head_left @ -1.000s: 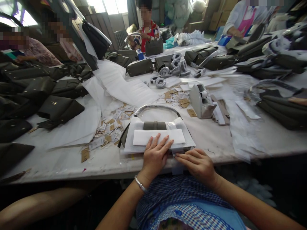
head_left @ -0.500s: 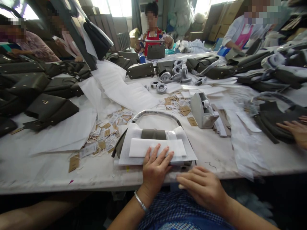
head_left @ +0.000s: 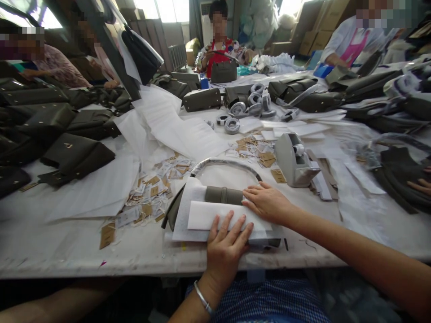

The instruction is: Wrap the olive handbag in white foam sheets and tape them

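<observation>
head view: the left hand point(head_left: 228, 251), fingers spread flat, seemingly steadies the white strip point(head_left: 202, 216) atop the bag point(head_left: 215, 195), whose band the right hand point(head_left: 267, 202) meets, its grip unclear.

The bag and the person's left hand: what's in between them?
In the head view, a white strip lies under the fingers of the left hand, and a thin white sheet under that, over the bag.
</observation>
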Available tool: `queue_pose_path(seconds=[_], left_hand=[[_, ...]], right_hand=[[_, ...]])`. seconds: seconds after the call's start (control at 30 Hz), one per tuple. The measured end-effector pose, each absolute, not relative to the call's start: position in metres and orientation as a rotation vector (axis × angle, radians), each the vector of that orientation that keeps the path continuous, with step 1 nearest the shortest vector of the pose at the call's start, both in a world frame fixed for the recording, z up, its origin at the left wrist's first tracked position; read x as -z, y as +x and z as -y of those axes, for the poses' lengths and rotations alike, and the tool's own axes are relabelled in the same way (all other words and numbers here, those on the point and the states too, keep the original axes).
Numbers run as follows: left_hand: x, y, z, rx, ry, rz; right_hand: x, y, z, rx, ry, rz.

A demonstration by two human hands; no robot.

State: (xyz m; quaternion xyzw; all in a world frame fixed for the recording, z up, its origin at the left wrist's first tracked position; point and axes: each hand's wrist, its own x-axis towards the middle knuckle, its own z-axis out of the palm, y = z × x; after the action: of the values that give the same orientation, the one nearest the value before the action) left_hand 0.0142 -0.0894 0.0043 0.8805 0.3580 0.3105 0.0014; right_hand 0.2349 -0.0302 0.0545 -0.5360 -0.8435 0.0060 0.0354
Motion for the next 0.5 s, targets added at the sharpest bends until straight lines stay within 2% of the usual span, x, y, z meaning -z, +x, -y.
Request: queue_pose_path(seconds=[0.3,0.5], left_hand=[[-0.006,0.012,0.089,-0.907,2.825,-1.068],[-0.010,0.011,0.089,-0.903,2.776,-1.054]], right_hand=[[-0.061,0.241,0.020,-0.059,-1.513,2.650],[-0.070,0.250,0.112,-0.107,-1.321,2.121]])
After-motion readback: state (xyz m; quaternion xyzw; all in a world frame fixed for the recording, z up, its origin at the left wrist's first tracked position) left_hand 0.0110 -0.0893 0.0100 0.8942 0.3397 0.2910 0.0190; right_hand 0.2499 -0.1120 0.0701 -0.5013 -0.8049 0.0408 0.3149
